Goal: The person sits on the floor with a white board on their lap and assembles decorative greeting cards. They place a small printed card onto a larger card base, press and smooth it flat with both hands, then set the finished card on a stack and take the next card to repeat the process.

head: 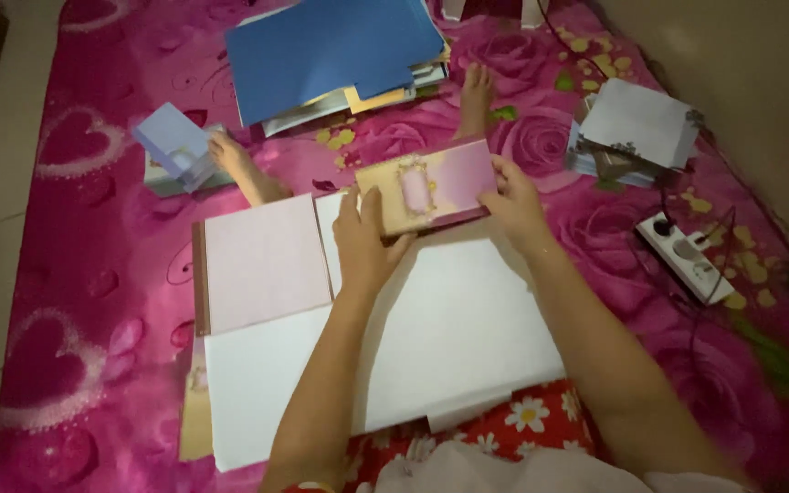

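Note:
A small stack of cards (431, 187) with a pink and cream decorated face and a framed oval in the middle is held between both hands above a large white sheet (454, 338). My left hand (364, 242) grips its lower left edge with the fingers on top. My right hand (513, 203) holds its right end. A pale pink sheet (265, 260) with a brown left edge lies left of my left hand.
A pile of blue and mixed papers (331, 50) lies at the back. A light blue box (173, 146) sits at the left by a foot. White envelopes (636, 123) rest at the right, with a white power strip (687, 256) nearer. Everything lies on a pink floral blanket (93, 301).

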